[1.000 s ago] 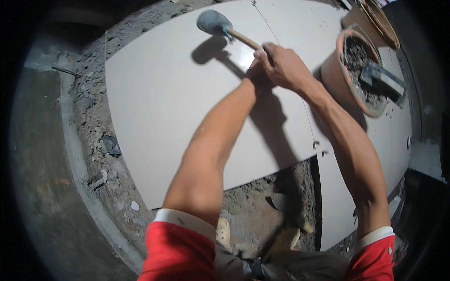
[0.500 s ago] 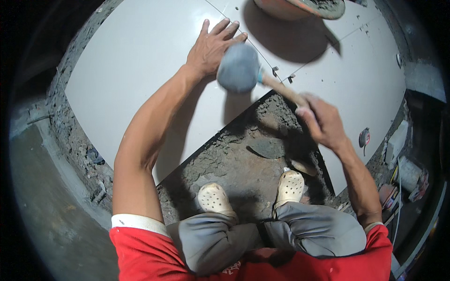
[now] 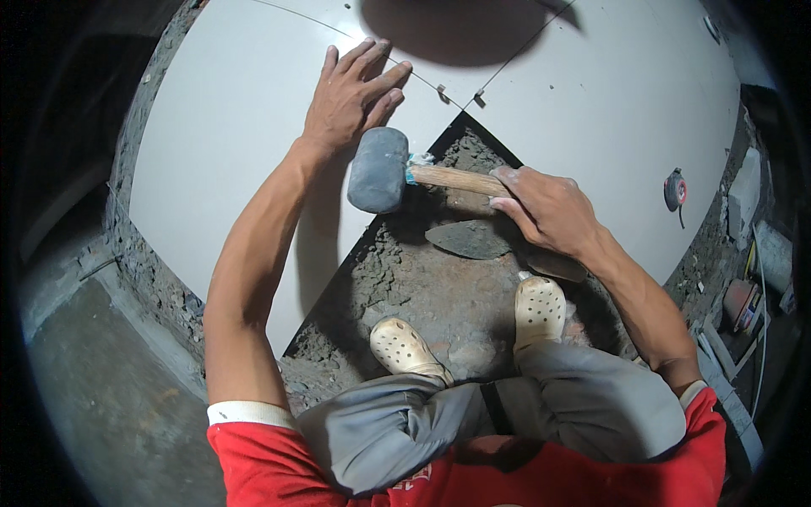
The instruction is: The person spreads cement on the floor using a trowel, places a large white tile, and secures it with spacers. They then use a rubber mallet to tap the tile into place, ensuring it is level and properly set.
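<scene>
My right hand (image 3: 549, 207) is closed round the wooden handle of a rubber mallet (image 3: 378, 171) with a dark grey head. The mallet's head is over the inner edge of a large white floor tile (image 3: 211, 169); whether it touches the tile I cannot tell. My left hand (image 3: 351, 97) lies on that tile with fingers spread, close to the joint with the neighbouring tile. Two small clips (image 3: 479, 98) stick up from the joints near the tile corners. Below the mallet, a trowel (image 3: 473, 239) rests on the grey mortar (image 3: 372, 287) between the tiles, its handle partly shaded.
A tape measure (image 3: 675, 191) lies on the right-hand tile (image 3: 617, 110). Rubble (image 3: 156, 270) runs along the left tile edge. Blocks and tools (image 3: 748, 304) stand at the far right. My feet, in cream clogs (image 3: 539, 308), are on the mortar bed. A round shadow falls across the far tiles.
The mallet has moved down and left in the picture, nearer the tile edge. The view has shifted, so the bucket at the top is out of frame. My left hand stays on the tile.
</scene>
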### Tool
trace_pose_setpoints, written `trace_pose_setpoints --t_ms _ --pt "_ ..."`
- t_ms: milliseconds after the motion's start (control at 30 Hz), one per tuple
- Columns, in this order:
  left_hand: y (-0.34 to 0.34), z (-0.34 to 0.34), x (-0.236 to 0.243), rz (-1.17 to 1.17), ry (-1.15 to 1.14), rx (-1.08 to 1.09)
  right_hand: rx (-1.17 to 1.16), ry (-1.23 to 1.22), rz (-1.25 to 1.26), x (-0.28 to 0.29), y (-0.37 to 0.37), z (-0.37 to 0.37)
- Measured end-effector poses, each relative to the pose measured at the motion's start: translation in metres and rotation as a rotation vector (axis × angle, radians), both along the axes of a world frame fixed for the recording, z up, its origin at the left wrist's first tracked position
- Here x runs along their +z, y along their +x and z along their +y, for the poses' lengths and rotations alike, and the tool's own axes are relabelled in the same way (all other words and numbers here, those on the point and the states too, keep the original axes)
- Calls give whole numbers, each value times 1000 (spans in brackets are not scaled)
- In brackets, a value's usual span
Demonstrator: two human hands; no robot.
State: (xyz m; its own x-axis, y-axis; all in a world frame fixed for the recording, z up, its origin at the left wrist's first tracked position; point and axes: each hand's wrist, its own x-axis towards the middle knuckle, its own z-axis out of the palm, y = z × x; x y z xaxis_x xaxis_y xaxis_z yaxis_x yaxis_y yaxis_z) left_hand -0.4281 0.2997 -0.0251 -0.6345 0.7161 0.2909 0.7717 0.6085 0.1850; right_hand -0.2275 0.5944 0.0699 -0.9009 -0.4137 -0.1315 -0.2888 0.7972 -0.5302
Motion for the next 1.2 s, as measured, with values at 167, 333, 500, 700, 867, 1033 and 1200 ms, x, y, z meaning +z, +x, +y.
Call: trace_pose_setpoints --t_ms 167,333,500,700,867,1033,1200 --pt "-2 0 -1 6 -7 -2 37 52 -15 -3 2 2" --pt "-2 1 -1 7 -4 3 23 41 -48 -4 3 2" --pt "-1 3 0 14 30 -14 21 17 -96 -1 5 0" --pt "1 2 -2 9 28 -12 14 10 -186 0 6 -4" --pt "7 0 -12 9 65 70 -11 19 -163 -8 12 -12" --pt "49 -70 7 -133 -138 267 -44 -56 -101 -14 15 -21" --pt "150 -180 27 -288 -91 646 -173 -110 -406 -3 12 -23"
